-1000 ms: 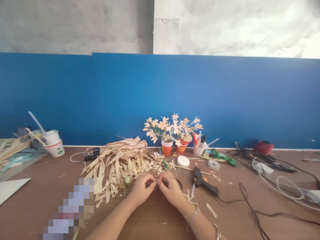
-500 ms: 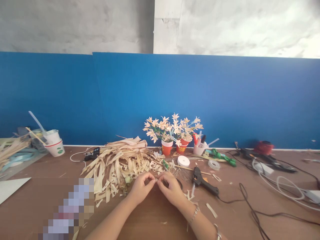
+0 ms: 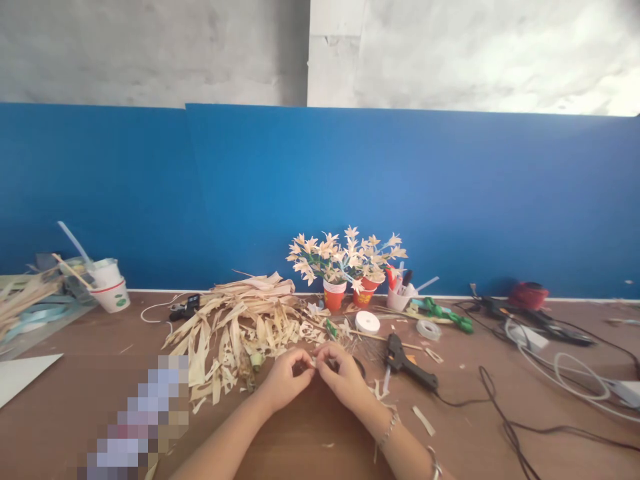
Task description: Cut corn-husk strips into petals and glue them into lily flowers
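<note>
My left hand [image 3: 289, 379] and my right hand [image 3: 341, 375] meet fingertip to fingertip over the brown table. Each pinches with thumb and forefinger at a small pale piece, mostly hidden and too small to name. Just beyond and left of them spreads a heap of dried husks [image 3: 240, 320], with cut strips along its near edge. To the right lies a black glue gun [image 3: 407, 365]. Behind the hands, pale star-shaped flowers [image 3: 327, 250] stand in a red paper cup [image 3: 334, 297], with a second red cup [image 3: 364, 293] of flowers beside it.
A white tape roll [image 3: 367, 323] and a clear tape roll [image 3: 429, 329] lie behind the glue gun. Black cords [image 3: 510, 427] and white cables [image 3: 575, 373] cross the right side. Left stands a white cup [image 3: 111, 298]. A blue panel [image 3: 400, 187] backs the table.
My fingertips have shifted slightly around the small piece and my thumbs sit a little lower. Everything else lies as before.
</note>
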A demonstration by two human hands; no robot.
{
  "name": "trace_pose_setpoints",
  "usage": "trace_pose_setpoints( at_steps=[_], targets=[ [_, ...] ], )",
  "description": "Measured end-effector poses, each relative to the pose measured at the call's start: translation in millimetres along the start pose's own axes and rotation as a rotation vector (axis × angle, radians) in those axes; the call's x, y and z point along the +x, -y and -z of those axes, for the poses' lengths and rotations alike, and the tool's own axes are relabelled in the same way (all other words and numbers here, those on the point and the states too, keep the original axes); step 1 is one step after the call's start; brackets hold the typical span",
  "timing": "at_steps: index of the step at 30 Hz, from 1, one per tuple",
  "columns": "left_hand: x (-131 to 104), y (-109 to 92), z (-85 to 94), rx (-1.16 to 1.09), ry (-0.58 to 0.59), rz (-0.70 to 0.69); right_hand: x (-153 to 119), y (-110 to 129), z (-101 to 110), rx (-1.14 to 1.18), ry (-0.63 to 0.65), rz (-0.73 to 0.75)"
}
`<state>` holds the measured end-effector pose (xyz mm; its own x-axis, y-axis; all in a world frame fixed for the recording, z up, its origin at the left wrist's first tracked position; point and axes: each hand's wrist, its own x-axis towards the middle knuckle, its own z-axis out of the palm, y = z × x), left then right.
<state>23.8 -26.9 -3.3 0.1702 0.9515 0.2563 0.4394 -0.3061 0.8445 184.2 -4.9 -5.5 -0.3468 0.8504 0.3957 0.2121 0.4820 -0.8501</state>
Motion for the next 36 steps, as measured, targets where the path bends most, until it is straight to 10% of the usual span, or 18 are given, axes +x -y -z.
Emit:
trace_pose_setpoints(
  at_steps=[36],
  targets=[
    [-0.9, 2.0, -1.1, 0.074, -0.079, -0.069, 0.5, -5.0, 0.0, -0.072, -0.005, -0.015]
  ],
)
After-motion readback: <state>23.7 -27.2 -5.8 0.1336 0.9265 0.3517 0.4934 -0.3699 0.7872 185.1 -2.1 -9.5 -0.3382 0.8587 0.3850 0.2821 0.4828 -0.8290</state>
